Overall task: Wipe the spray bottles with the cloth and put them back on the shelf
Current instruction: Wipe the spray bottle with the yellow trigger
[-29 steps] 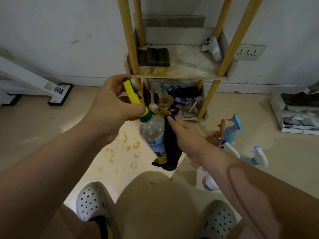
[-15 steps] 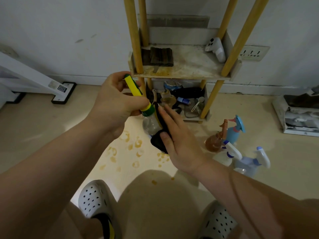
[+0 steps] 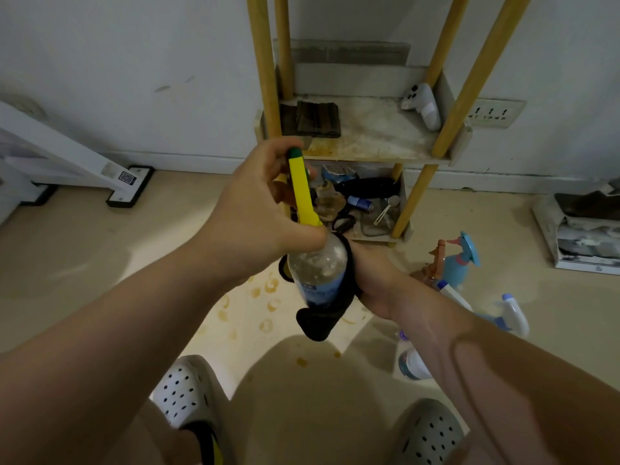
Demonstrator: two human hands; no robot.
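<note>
1. Left hand [image 3: 265, 209] grips the yellow spray head [image 3: 302, 193], green at its tip, of a clear plastic spray bottle [image 3: 318, 263]; the thumb sits at the neck.
2. Right hand [image 3: 372, 280] wraps round the bottle's body through a black cloth [image 3: 322, 323]; its fingers are hidden behind the bottle.
3. The bottle is held in the air between both hands, tilted. The cloth's loose end hangs below it.
4. Yellow-posted wooden shelf [image 3: 379, 156] stands beyond the hands. Its stained tier, just past the left hand, carries a dark folded pad [image 3: 318, 119] and a white controller [image 3: 424, 104].
5. On the floor to the right of the right hand are a blue spray bottle [image 3: 461, 260], an amber spray bottle [image 3: 432, 263] just beside it, and white-headed spray bottles [image 3: 513, 313].
</note>
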